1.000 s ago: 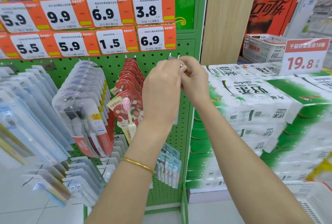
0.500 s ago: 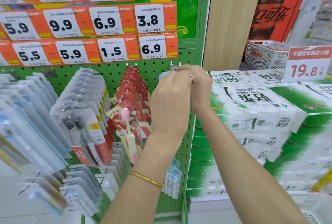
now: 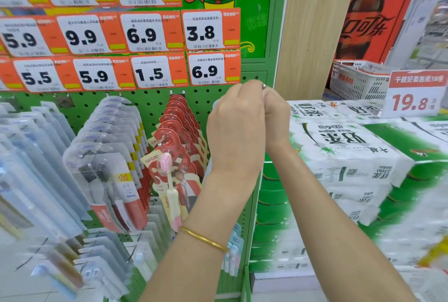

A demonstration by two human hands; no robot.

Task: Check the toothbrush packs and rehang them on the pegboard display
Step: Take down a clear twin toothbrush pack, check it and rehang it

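Pegboard (image 3: pixel 150 103) right edge: left hand (image 3: pixel 235 132) against right hand (image 3: pixel 276 117), tissue stack (image 3: pixel 339 146) beside

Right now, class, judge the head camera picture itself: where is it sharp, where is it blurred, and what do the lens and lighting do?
Head view: the 3.8 price tag, the left hand and the right hand are sharp; the clear packs at the left edge and the tissue bales lower right smear; the wooden panel leans, which is wide-angle distortion; lighting is even, without hard shadows.
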